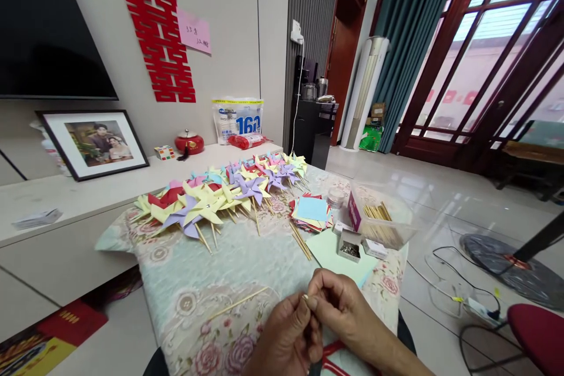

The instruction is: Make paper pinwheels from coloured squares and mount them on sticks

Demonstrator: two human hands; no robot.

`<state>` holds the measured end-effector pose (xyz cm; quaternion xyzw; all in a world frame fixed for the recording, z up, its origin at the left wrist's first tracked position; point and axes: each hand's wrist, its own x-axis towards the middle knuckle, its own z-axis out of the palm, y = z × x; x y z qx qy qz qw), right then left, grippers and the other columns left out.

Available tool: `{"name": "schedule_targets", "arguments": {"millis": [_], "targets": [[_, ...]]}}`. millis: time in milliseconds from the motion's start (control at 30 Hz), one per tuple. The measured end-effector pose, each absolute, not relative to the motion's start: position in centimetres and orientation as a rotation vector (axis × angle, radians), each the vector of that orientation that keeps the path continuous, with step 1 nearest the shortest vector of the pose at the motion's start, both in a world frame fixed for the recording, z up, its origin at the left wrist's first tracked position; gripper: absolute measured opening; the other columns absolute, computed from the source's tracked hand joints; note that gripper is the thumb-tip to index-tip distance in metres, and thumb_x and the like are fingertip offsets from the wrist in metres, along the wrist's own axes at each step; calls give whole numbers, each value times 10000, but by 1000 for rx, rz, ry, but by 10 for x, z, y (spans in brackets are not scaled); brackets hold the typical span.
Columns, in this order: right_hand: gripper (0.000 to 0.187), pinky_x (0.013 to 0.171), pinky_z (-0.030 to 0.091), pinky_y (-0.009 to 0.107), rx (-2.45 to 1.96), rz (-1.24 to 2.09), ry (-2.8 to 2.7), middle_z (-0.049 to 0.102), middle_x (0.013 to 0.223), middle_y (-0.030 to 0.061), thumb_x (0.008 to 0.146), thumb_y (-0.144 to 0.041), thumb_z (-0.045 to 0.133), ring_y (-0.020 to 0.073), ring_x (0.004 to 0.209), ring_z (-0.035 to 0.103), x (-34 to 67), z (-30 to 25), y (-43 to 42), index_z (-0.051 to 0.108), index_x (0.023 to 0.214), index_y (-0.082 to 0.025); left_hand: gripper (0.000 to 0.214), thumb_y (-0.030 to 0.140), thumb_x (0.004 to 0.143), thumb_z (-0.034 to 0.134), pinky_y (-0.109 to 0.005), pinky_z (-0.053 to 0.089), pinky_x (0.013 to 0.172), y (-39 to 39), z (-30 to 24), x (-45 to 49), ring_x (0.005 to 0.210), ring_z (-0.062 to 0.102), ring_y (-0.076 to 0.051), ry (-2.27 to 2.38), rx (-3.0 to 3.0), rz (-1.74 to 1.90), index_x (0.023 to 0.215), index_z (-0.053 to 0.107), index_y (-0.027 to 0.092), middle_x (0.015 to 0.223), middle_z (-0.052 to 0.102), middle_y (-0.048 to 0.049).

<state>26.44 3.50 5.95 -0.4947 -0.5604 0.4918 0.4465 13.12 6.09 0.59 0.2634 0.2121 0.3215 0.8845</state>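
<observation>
My left hand (288, 329) and my right hand (341, 305) meet at the table's near edge, thumbs and fingertips pinched together. A tiny pale thing (305, 297) shows between the fingertips, too small to name. Under my hands lie red handles (335, 349), partly hidden, like those of scissors. A thin wooden stick (238, 303) rests on the cloth to the left of my hands. Beyond them are pale green paper (328, 252), an open small box of metal pins or tacks (350, 247) and a stack of coloured paper squares (312, 211).
Many paper pinwheels (207, 202) on sticks cover the table's far left side. A clear plastic box (396, 229) of wooden sticks stands at the right, near loose sticks (301, 242). A flowered cloth (185, 270) covers the table. A framed photo (141, 169) stands on the cabinet.
</observation>
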Motion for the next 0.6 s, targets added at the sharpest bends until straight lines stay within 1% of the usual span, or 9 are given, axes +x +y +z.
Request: {"name": "schedule_targets", "arguments": {"millis": [67,133,200,267,333,400,467,533,600], "targets": [[200,498,380,221,-1294,1048,-1478,603,568,-26,911,-356,564,118,488,545,268,55,39,527,789,-203,398,472,690,856,-188,338,481,65,7,135,505,461,-59,464,519,721,769,654,138,629,561,23],[166,533,387,227,-1362,793,-1620,592,601,-19,905,-304,544,121,538,533,273,51,44,532,772,-204,391,443,655,882,-199,360,506,70,10,138,537,474,-71,491,505,777,755,657,140,646,572,17],[128,573,402,233,-1409,612,-1754,608,647,-5,898,-248,525,129,589,546,278,48,51,538,779,-203,380,420,630,896,-216,388,542,76,13,142,567,489,-83,518,512,843,725,655,142,652,584,11],[99,583,411,230,-1451,572,-1824,630,662,-2,887,-198,512,130,600,565,284,47,61,542,793,-201,360,407,629,892,-235,415,579,82,16,145,593,511,-98,539,547,912,708,666,139,658,607,-3],[108,556,410,211,-1510,595,-1832,648,645,-7,865,-152,509,122,575,577,291,51,75,538,772,-197,344,394,628,886,-252,436,611,87,17,148,631,547,-118,572,581,966,747,695,133,685,641,-24],[137,525,404,187,-1640,553,-1853,668,636,-11,854,-119,498,110,557,590,303,63,93,545,747,-190,344,366,624,883,-261,448,623,91,13,149,664,588,-137,631,598,1001,815,720,131,751,687,-53],[173,556,421,177,-1924,291,-1939,690,653,-14,884,-119,481,107,592,631,322,84,115,584,759,-179,337,317,617,882,-264,455,615,95,7,150,680,619,-148,689,588,1006,857,731,135,811,717,-74],[186,596,424,199,-2051,121,-1912,719,720,22,903,-132,474,134,670,662,347,110,142,623,797,-166,307,268,604,880,-259,453,591,98,-1,148,658,628,-144,722,553,993,840,734,137,810,725,-76],[183,641,427,243,-2176,-45,-1868,738,818,81,904,-137,484,187,773,680,372,134,172,659,852,-150,291,234,575,886,-252,447,563,101,-6,147,619,623,-138,736,503,974,804,736,137,761,718,-63]]}}
